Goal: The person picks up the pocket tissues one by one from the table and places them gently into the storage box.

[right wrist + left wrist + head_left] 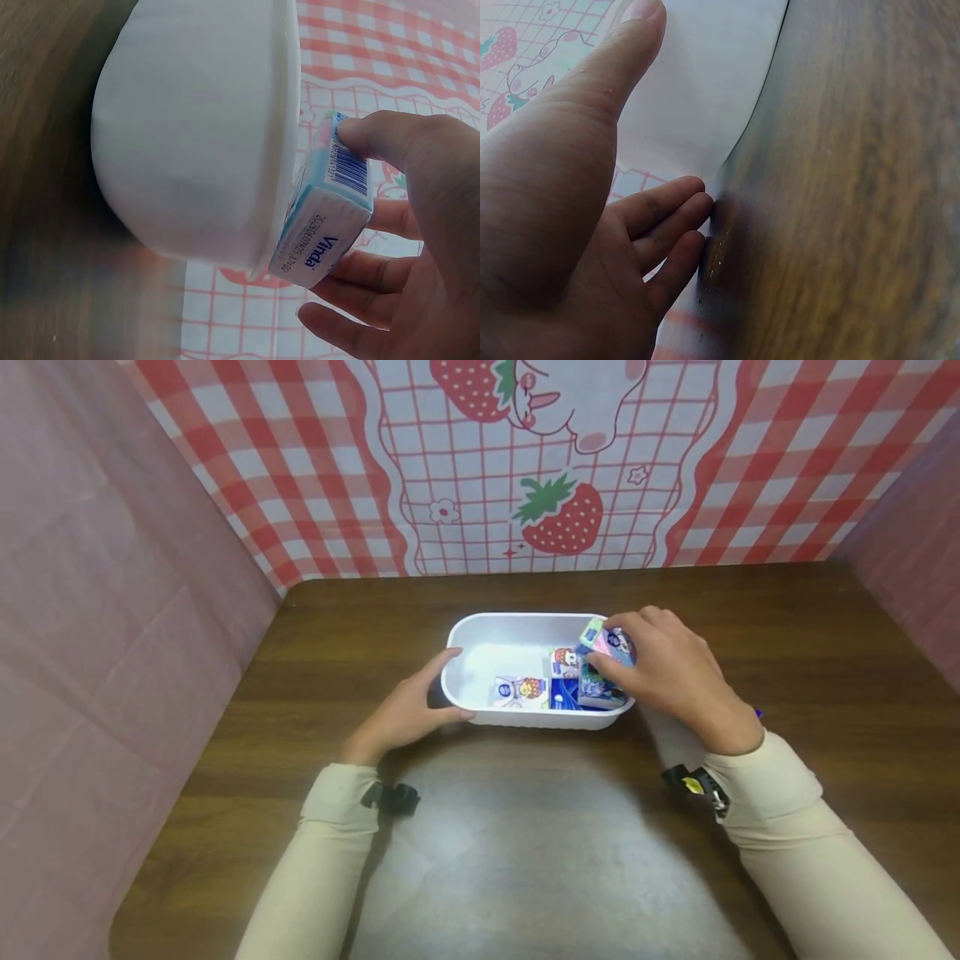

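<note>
A white oval-ended plastic tub (495, 643) stands on the table. My left hand (401, 714) spans its left end, thumb at the front side and fingers toward the back, all fairly straight. In the left wrist view the thumb lies against the tub's white wall. My right hand (671, 668) pinches a small Vinda tissue pack (322, 232) between thumb and fingers, tilted over the tub's right end. Beneath it, several small packs lie in the tub, among them a white one with a cartoon (521, 692) and a dark blue one (566, 695). The right hand covers part of this corner.
The brown wooden table (300, 643) extends around the tub. Behind it hangs a red-and-white checked cloth (300, 468) with strawberries, and a pink cloth (112, 610) hangs at the left. A small blue thing (759, 713) shows beside the right wrist.
</note>
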The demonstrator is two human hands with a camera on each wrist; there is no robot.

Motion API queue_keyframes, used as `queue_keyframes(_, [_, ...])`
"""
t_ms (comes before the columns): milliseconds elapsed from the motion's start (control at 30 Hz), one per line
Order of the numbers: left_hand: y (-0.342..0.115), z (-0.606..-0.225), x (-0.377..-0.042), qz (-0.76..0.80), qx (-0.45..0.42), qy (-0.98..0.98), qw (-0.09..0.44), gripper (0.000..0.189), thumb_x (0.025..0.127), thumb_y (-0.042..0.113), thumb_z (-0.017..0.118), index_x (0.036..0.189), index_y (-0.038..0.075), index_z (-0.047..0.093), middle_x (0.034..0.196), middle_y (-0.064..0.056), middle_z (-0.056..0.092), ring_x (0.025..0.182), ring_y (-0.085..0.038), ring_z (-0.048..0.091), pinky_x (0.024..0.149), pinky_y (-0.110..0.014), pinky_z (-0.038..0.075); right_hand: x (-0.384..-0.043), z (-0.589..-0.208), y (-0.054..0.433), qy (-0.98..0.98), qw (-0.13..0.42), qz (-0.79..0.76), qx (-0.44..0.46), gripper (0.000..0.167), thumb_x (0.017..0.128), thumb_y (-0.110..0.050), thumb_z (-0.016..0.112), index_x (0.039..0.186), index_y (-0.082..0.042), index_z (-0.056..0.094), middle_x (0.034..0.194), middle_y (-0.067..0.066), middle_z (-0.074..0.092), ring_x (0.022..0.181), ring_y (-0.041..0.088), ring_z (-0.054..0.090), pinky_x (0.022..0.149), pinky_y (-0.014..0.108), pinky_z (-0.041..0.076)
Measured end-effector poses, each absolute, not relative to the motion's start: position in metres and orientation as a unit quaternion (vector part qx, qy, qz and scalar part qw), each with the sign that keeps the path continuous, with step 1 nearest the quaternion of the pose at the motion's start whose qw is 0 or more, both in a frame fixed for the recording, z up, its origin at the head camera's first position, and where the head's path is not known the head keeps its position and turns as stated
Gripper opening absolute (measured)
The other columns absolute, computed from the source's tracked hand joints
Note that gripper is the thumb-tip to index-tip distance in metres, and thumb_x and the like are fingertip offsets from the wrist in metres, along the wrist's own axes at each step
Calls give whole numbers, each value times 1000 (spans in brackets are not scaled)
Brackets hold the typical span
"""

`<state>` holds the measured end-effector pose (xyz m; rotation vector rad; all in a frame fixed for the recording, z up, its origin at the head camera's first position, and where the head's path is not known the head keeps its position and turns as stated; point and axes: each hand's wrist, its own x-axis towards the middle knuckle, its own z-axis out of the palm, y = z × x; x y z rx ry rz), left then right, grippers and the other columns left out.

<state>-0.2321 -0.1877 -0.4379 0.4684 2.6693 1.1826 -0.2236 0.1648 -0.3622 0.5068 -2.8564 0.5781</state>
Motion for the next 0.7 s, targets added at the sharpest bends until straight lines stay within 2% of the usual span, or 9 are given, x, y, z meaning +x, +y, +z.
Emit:
queue_keyframes(400, [-189,-438,-233,397,161,899,92,98,77,65,76,157,44,23,162,8,29,148,-20,28,115,-57,28,-225,-368,146,-952,85,192,221,56,90,-49,71,131,-12,64,120,14,61,113,31,54,91,56,50])
queue_keyframes(700, [-189,-439,-234,397,162,899,91,98,77,66,76,157,44,23,162,8,29,148,-20,28,114,-57,28,-225,-370,138,-947,79,199,241,54,90,-50,70,129,-12,65,128,13,62,122,32,52,96,59,47])
